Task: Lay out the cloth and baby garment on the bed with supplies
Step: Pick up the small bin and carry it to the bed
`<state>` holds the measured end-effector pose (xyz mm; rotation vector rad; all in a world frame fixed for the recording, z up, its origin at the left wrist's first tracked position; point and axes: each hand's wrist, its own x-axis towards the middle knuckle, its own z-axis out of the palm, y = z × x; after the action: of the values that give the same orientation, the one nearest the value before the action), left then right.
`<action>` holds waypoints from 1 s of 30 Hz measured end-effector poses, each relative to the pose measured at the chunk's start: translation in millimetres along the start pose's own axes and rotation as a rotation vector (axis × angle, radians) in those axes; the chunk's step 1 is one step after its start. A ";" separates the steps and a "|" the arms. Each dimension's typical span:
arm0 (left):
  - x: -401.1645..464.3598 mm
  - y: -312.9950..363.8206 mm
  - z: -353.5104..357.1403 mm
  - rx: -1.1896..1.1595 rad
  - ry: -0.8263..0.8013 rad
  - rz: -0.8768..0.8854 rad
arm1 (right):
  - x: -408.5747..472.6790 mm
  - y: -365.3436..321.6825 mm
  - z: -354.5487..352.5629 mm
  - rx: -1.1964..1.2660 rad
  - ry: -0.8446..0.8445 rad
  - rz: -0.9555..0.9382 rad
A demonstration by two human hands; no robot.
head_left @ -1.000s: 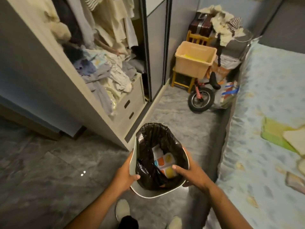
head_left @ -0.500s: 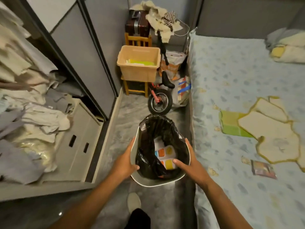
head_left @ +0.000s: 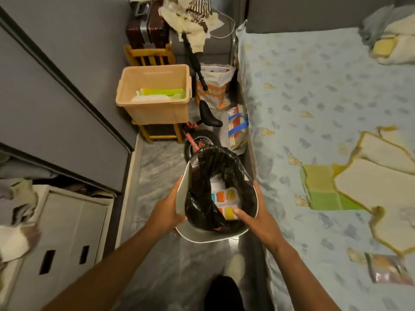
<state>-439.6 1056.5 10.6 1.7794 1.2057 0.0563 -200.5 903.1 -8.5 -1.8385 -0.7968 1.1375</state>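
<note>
I hold a white waste bin lined with a black bag above the floor beside the bed. My left hand grips its left wall and my right hand grips its right rim, thumb inside. A white pack with coloured squares lies inside. On the blue patterned bed a cream baby garment with yellow trim is spread over a green cloth. A small foil packet lies near the bed's front right.
A beige plastic crate sits on a wooden stool ahead, with a small balance bike and bags beside it. The grey wardrobe door and a white drawer unit stand on the left. Folded bedding lies at the bed's far corner.
My view has swung right from the open wardrobe toward the bed. The bin stays held in both hands, now closer to the bed's edge.
</note>
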 end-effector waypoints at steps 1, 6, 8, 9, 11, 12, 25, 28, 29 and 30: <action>17.1 -5.1 4.9 -0.017 -0.002 -0.005 | 17.9 7.5 -1.4 0.005 0.003 0.004; 100.0 -41.1 35.7 -0.016 -0.004 -0.025 | 102.1 66.4 3.2 -0.018 -0.008 0.036; 132.2 -57.9 47.0 0.013 -0.008 -0.027 | 128.3 91.9 10.6 -0.033 0.012 0.035; 147.7 -66.3 52.7 0.028 -0.010 -0.022 | 139.6 104.2 14.4 -0.044 0.029 0.035; 178.4 -85.2 64.5 0.057 -0.019 -0.006 | 160.4 128.4 22.1 -0.041 0.059 0.050; 191.4 -95.3 71.1 0.059 -0.038 -0.014 | 168.6 140.2 25.8 -0.022 0.077 0.073; 309.8 -169.8 140.5 0.075 -0.144 0.038 | 252.6 268.1 56.3 0.078 0.110 0.193; 319.2 -177.8 152.7 0.074 -0.150 0.033 | 262.7 282.6 58.3 0.074 0.114 0.200; 321.5 -180.6 156.0 0.080 -0.151 0.025 | 265.4 286.1 58.8 0.070 0.114 0.205; 323.7 -183.3 158.5 0.089 -0.149 0.019 | 267.3 288.7 59.5 0.069 0.118 0.210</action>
<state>-321.7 1201.0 -348.2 1.8382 1.0985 -0.1189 -122.7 1007.0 -384.6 -1.9452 -0.5000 1.1585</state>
